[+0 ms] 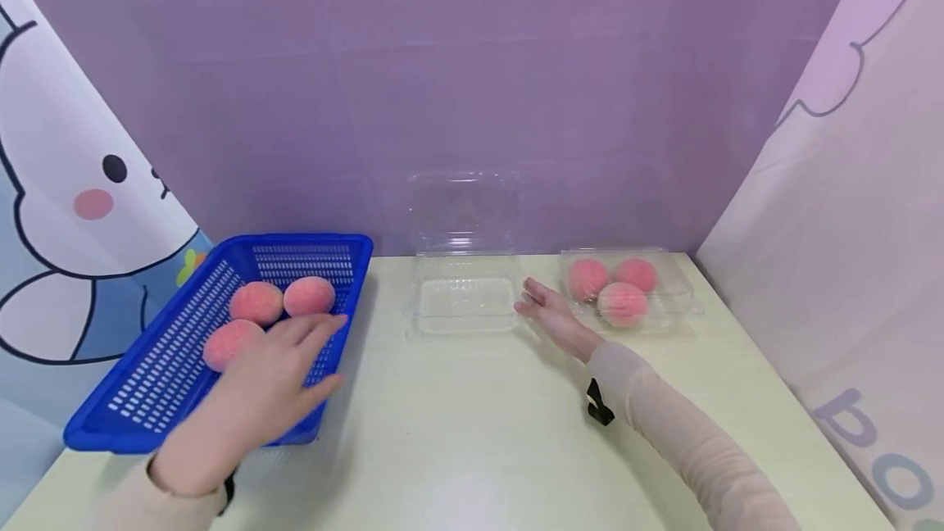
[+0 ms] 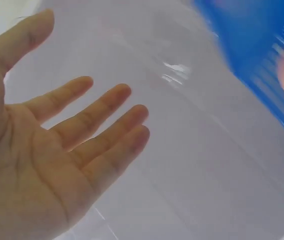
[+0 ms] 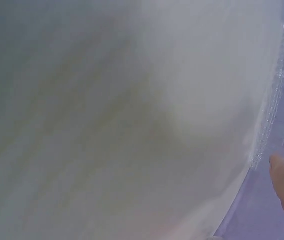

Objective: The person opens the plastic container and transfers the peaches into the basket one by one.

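Note:
My left hand [image 1: 265, 371] hovers over the right side of a blue basket [image 1: 96, 435], holding nothing. Three pink peaches are visible in the basket: one at the back [image 1: 310, 297], another beside it [image 1: 256, 303], and a third [image 1: 230, 344] partly behind the hand. In the left wrist view, that palm and its fingers [image 2: 109, 107] are spread. My right hand [image 1: 560, 324], fingers extended, is at the right edge of a clear plastic clamshell box [image 1: 466, 324]; whether they touch cannot be told. The box's lid [image 1: 465, 207] stands raised, and no fruit shows inside.
Right of the right hand sits a second clear box [image 1: 677, 295] with three peaches under its lid. Both boxes stand near the back edge of the pale table [image 1: 442, 441]. A purple backdrop [image 1: 472, 88] rises behind, with printed cloths at both sides.

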Tool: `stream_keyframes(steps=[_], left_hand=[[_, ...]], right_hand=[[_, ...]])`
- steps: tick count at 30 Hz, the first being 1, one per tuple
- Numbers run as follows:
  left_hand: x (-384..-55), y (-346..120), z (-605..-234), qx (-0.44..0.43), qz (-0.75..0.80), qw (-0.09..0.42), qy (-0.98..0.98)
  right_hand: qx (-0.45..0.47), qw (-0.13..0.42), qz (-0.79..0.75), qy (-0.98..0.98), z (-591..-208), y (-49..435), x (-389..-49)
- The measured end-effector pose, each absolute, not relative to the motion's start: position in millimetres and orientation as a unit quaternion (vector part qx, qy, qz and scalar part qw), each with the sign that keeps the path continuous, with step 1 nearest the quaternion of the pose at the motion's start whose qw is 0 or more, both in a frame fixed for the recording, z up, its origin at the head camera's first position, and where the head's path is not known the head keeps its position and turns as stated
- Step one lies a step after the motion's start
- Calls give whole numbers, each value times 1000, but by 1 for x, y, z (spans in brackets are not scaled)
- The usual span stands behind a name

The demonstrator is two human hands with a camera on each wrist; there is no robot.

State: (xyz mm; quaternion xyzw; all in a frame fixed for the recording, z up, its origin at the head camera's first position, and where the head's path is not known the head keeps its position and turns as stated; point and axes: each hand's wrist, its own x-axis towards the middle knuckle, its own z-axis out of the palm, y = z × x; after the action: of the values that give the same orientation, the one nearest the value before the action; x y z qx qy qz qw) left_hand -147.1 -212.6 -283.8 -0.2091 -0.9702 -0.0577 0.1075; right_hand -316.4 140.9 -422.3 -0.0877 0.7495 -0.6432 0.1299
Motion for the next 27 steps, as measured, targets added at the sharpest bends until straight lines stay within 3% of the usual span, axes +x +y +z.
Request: stream_keyframes(steps=[5,11,13,17,21,27], left_hand=[[-129,-180,-295,-235,-113,146,-954],[-129,-151,-322,-292,-195,223,-910],[-130,-140,-332,-308,-222,225,-898],[-133,-119,-349,-333,-277,200,-879],[-139,-98,-362,-365,-329,179,-853],[-157,-69,-380,-330,-441,23,-834]], right_hand=[[-93,124,-635,757,-424,142,-316],[-71,123,-619,772,-426,145,-309],[-63,130,-619,772,-426,147,-300],[-72,139,-615,773,-421,155,-277],[-86,107,-596,791,-412,166,-253],[-82,47,-579,810,-401,199,-223]])
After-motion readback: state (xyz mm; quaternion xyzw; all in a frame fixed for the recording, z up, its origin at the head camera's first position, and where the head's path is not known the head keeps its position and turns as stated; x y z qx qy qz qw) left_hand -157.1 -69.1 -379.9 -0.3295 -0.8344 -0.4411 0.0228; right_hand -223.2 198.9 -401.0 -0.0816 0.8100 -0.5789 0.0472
